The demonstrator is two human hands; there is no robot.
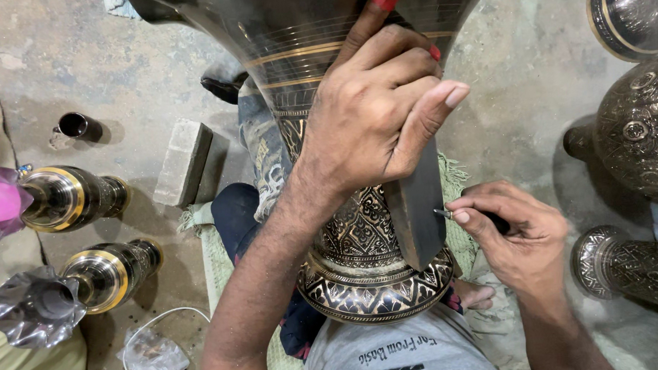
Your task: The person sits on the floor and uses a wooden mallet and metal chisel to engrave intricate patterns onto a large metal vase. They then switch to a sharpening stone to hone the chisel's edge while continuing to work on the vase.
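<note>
Engraving looks underway: the left hand [374,125] clamps a dark block [416,211] against the ornate brass vase [360,235] on the lap, while the right hand [517,237] pinches what seems a graver [447,214], needing steady strokes.

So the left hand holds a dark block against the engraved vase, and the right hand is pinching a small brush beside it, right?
Not quite. The head view shows the left hand holding the dark block against the engraved vase, but the right hand pinches a small pointed metal tool, not a brush, beside it.
</note>
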